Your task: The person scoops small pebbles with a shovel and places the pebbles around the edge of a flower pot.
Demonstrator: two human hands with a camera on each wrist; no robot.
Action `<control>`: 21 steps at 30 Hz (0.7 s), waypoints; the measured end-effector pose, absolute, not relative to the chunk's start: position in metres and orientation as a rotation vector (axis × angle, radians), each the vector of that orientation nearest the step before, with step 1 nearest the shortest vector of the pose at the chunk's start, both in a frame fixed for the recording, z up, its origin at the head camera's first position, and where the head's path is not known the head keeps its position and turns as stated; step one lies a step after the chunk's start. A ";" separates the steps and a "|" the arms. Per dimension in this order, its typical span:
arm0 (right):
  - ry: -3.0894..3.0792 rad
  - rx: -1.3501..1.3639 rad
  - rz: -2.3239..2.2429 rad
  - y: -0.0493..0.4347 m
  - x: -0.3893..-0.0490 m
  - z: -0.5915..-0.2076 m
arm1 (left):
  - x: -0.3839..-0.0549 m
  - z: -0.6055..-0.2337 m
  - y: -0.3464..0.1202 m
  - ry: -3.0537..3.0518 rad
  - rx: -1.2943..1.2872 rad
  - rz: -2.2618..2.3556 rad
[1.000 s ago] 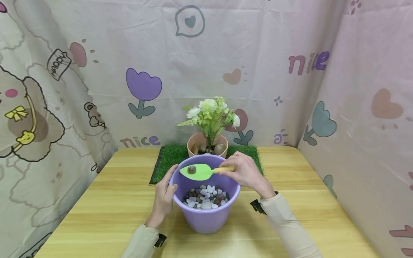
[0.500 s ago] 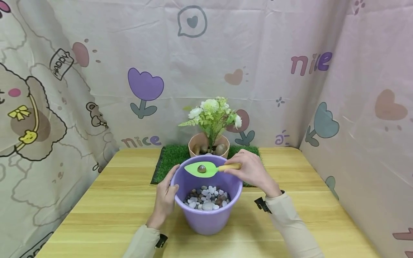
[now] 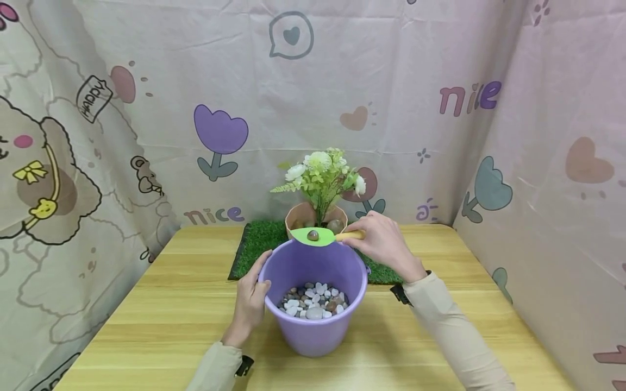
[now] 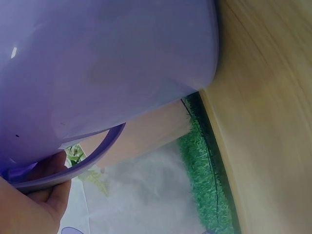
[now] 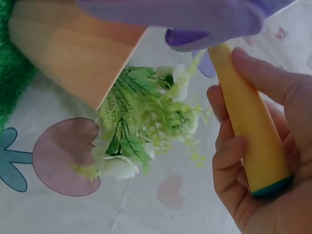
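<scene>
My right hand grips the yellow handle of a small trowel, whose green blade lies level over the far rim of a purple bucket. One round brown pebble sits on the blade. At the bucket's left side my left hand holds the rim, thumb on the near side; the left wrist view shows its fingers curled about a purple band at the bucket's edge. The bucket stands on the wooden table with white, grey and brown pebbles in its bottom.
Right behind the bucket, a pinkish pot with large stones and white artificial flowers stands on a green turf mat. A printed cloth hangs behind and on both sides of the wooden table.
My right hand has lifted the trowel from over the bucket's opening to its far rim, slightly right and away from me. The pebble stays on the blade. My left hand keeps its hold.
</scene>
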State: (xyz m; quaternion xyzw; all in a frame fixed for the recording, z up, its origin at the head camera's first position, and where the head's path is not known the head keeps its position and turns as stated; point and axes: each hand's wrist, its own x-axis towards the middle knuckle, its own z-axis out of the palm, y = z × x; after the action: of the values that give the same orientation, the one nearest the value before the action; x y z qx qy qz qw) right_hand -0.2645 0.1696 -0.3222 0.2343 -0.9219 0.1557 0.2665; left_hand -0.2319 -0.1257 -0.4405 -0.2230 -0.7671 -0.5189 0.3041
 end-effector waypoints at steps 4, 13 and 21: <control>-2.556 0.563 0.397 0.166 -0.275 -0.317 | -0.232 -0.441 -0.126 -2.031 -0.594 -1.394; -2.686 0.445 0.386 0.155 -0.305 -0.309 | -0.231 -0.442 -0.127 -2.022 -0.593 -1.386; -2.748 0.418 0.332 0.147 -0.320 -0.305 | -0.232 -0.441 -0.126 -2.023 -0.595 -1.386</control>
State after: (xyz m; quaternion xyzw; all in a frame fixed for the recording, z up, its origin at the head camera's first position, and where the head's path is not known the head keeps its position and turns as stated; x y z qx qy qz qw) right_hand -0.3200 0.1468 -0.3045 0.1470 -0.9674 0.1170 0.1701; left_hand -0.2319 -0.1263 -0.4413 -0.2248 -0.7638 -0.5231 0.3042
